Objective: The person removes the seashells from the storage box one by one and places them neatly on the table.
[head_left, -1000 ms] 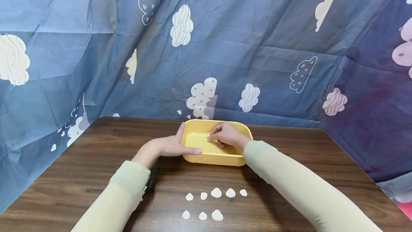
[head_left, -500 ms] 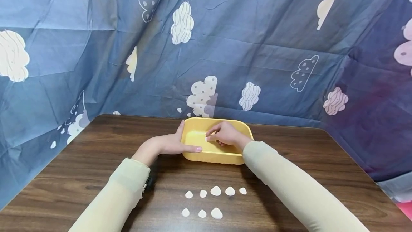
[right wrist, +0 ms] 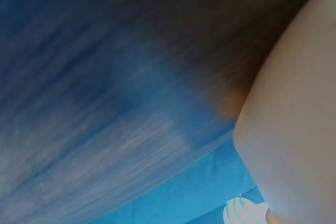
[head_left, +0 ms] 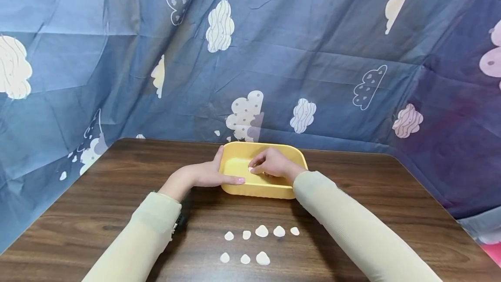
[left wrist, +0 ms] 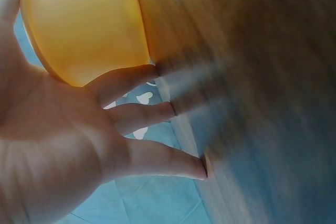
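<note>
A yellow rectangular tub (head_left: 260, 191) stands near the table's back edge. My left hand (head_left: 206, 174) rests against its left end, the thumb along the front rim. In the left wrist view, three spread, straight fingers (left wrist: 157, 158) reach down to the tabletop beside the tub's wall. Inside the tub, my right hand (head_left: 275, 163) pinches a small white shell-like piece (head_left: 250, 169) between thumb and index finger, low over the bottom. Whether the piece touches the bottom I cannot tell. The right wrist view shows only part of that hand's side (right wrist: 294, 114), with no fingertips.
Several white shell-like pieces lie in two rows on the dark wooden table (head_left: 117, 195) in front of the tub, including a larger piece (head_left: 262, 231) in the far row and another (head_left: 263, 258) in the near row. A blue cloud-print cloth (head_left: 274, 55) hangs behind the table.
My right hand has shifted slightly left inside the tub, and more of the white piece shows at its fingertips. The left hand keeps its place; the head view has tilted slightly.
</note>
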Demonstrator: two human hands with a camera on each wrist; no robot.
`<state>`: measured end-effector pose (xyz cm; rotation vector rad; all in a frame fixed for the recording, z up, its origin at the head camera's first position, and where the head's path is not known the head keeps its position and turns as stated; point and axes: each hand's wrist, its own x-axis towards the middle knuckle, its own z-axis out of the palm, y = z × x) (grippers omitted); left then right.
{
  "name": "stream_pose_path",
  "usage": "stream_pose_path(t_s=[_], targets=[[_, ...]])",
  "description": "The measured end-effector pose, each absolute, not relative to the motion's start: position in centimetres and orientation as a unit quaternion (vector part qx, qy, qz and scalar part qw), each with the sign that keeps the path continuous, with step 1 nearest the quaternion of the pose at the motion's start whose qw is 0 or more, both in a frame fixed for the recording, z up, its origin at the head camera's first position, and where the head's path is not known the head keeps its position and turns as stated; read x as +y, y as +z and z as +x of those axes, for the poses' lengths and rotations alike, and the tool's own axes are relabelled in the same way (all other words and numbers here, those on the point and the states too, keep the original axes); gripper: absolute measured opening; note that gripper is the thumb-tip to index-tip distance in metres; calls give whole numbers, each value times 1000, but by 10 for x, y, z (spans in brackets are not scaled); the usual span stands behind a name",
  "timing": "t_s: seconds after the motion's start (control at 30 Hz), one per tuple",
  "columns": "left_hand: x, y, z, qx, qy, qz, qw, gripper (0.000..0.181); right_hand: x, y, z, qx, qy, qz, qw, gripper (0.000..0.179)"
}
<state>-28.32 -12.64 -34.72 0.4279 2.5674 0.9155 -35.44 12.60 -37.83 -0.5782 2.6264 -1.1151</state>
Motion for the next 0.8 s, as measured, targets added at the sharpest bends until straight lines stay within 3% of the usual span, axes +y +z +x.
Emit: stream_pose_path(t_s=[0.5, 0.8], targets=[[-125, -346, -282, 916, 320, 158, 185, 142, 124, -375, -348, 871, -408, -233, 142, 8], [-126, -347, -283, 915, 324, 151, 185, 143, 127, -377, -352, 899, -306, -296, 99, 11]])
